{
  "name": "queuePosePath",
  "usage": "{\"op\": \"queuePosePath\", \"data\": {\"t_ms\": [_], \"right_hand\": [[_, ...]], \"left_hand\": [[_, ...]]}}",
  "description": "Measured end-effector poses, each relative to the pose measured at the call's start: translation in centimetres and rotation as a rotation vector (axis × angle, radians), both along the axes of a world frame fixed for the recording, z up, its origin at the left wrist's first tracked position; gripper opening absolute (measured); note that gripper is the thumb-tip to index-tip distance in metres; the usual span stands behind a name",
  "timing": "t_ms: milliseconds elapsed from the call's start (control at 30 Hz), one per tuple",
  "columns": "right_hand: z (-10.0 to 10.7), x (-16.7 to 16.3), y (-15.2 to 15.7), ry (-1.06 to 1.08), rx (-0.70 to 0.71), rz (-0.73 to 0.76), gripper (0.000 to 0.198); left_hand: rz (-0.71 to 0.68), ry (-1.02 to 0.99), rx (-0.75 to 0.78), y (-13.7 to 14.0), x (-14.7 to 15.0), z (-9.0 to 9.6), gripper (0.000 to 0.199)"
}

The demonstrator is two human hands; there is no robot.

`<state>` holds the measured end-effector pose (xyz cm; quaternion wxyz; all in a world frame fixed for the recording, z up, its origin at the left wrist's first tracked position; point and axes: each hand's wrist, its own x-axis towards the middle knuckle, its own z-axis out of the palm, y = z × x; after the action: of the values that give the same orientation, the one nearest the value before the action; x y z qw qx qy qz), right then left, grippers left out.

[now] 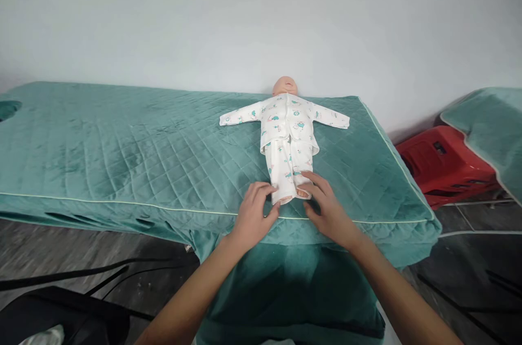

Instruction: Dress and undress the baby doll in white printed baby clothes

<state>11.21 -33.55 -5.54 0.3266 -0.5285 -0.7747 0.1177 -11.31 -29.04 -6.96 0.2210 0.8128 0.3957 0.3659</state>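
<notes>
A baby doll [285,85] lies on its back with its head toward the wall and its arms spread wide. It wears a white printed long-sleeved top [287,119] and matching trousers [281,168]. My left hand [256,213] is at the left trouser cuff, thumb and fingers apart, fingertips against the cloth edge. On the other side, my right hand [327,210] has its fingers spread, with fingertips over the right trouser leg near the cuff. Part of a doll foot [302,192] shows inside the right cuff. Neither hand visibly grips the cloth.
A green quilted cover [163,143] with pale piping drapes the long table. A red plastic stool [444,162] stands on the floor at right, partly under another green cloth [489,127]. A white wall [163,29] runs behind. Black chair parts [69,315] are at lower left.
</notes>
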Motion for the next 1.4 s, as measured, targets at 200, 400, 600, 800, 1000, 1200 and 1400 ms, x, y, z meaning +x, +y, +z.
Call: {"op": "queuePosePath", "data": {"t_ms": [200, 400, 600, 800, 1000, 1200, 1400], "right_hand": [[-1.9, 0.9, 0.2, 0.093, 0.0, -0.178, 0.036], [-1.5, 0.3, 0.5, 0.133, -0.093, -0.201, 0.007], [-1.5, 0.0, 0.3, 0.159, -0.088, -0.18, 0.014], [-2.0, 0.4, 0.5, 0.289, -0.122, -0.162, 0.01], [-0.7, 0.3, 0.3, 0.362, -0.131, -0.106, 0.013], [0.2, 0.8, 0.0, 0.46, -0.207, -0.092, 0.013], [-0.1, 1.9, -0.4, 0.378, -0.229, -0.057, 0.013]], "left_hand": [[-0.15, 0.353, 0.219, 0.8, 2.9, 2.8, 0.025], [-0.084, 0.524, 0.235, 1.3, 4.9, 3.2, 0.015], [-0.039, 0.551, 0.232, 1.7, 5.1, 2.8, 0.013], [-0.054, 0.549, 0.2, 1.7, 4.8, 2.7, 0.022], [-0.005, 0.573, 0.174, 1.5, 5.2, 2.7, 0.027], [0.006, 0.458, 0.195, 1.8, 5.2, 2.2, 0.02], [-0.055, 0.199, 0.238, 0.7, 4.4, 2.2, 0.011]]}}
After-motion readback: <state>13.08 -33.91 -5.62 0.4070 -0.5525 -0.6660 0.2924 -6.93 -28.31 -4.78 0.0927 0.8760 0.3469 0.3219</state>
